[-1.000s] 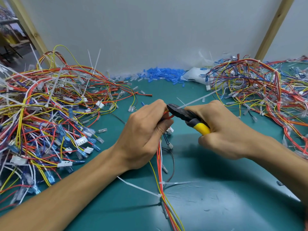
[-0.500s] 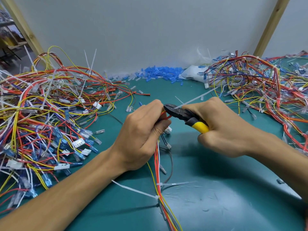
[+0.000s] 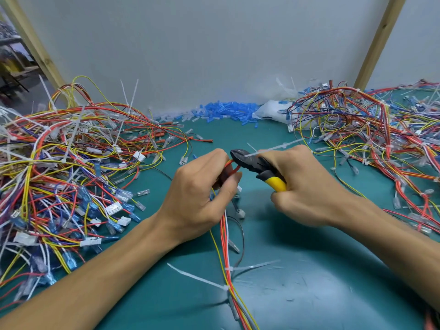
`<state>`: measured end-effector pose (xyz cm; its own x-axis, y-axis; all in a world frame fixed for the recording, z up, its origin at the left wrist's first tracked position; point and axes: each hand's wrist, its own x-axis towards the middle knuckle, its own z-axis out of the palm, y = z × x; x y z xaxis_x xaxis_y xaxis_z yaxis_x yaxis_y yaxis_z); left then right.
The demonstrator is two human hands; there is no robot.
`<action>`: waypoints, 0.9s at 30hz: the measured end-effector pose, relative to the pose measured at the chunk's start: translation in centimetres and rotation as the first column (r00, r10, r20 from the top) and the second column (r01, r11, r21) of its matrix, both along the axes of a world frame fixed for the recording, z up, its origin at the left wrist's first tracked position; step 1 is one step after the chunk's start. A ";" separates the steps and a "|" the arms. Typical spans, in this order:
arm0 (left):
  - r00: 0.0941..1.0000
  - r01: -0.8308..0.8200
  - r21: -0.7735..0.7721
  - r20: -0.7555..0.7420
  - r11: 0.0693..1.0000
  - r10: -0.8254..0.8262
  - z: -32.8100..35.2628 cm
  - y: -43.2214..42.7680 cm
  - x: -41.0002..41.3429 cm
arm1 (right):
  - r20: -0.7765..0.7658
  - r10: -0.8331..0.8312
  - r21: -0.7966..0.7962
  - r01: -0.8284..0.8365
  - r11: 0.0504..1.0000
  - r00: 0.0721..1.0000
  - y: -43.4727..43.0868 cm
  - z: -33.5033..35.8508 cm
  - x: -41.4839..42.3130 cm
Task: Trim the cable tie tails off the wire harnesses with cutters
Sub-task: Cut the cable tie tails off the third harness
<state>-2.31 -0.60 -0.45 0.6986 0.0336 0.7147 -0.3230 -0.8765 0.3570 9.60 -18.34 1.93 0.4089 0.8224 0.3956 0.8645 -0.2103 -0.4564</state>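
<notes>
My left hand [image 3: 202,194] grips a wire harness [image 3: 225,236] of red, yellow and white wires that trails toward the near edge of the teal mat. My right hand [image 3: 307,186] holds yellow-handled cutters [image 3: 258,166], whose black jaws sit against the harness just above my left fingers. A white cable tie tail [image 3: 276,148] sticks out to the right from the jaws. Lower on the same harness two more white tie tails [image 3: 197,278] [image 3: 254,266] point left and right.
A big tangle of harnesses [image 3: 71,175] with upright tie tails fills the left side. Another heap [image 3: 371,134] covers the right. Blue connector sleeves [image 3: 221,113] and a white bag [image 3: 273,113] lie along the back wall. Wooden posts stand at both back corners.
The cutters' jaws have shifted slightly left, closer onto the harness at my left fingers. Both hands stay almost in place.
</notes>
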 end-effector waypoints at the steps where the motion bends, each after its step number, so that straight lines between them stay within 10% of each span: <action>1: 1.000 -0.004 -0.014 -0.002 1.000 0.004 0.0 0.1 0.1 | 0.018 -0.002 0.029 0.002 1.000 1.000 0.2 -0.2 -0.1; 16: 1.000 0.001 -0.089 -0.013 0.996 -0.002 -0.3 0.3 0.3 | -0.061 -0.178 0.106 0.184 0.977 0.982 0.9 -1.0 -0.5; 21: 1.000 -0.003 -0.088 -0.001 0.996 0.003 -0.4 0.3 0.2 | -0.449 -0.210 0.320 0.376 0.870 0.868 0.3 0.4 1.5; 27: 1.000 -0.019 -0.137 0.012 0.990 0.021 -0.6 0.2 0.3 | -0.340 -0.271 0.266 0.369 0.891 0.901 -0.4 0.9 1.7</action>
